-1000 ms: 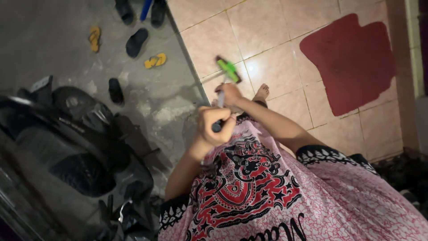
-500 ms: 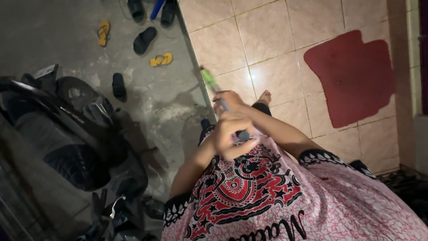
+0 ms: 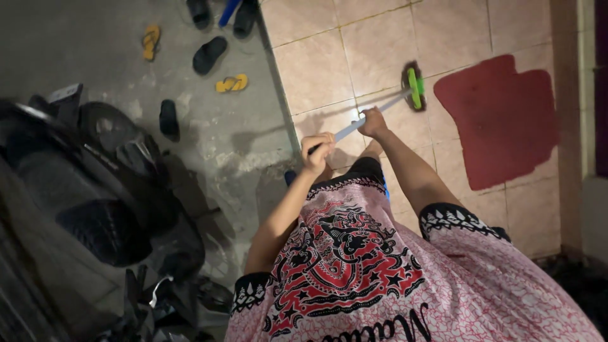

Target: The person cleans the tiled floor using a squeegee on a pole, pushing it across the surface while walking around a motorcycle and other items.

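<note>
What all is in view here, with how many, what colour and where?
mop: one, green head, pale handle, on the tiles beside the mat
mat: one, dark red, on the tiles at right
tiled floor: one, beige, upper middle
sandals: two yellow, on the grey concrete at upper left
slippers: about four, black, around the sandals
motorbike: one, dark, left
left hand: fingers closed on the handle's near end
right hand: closed on the handle further down
</note>
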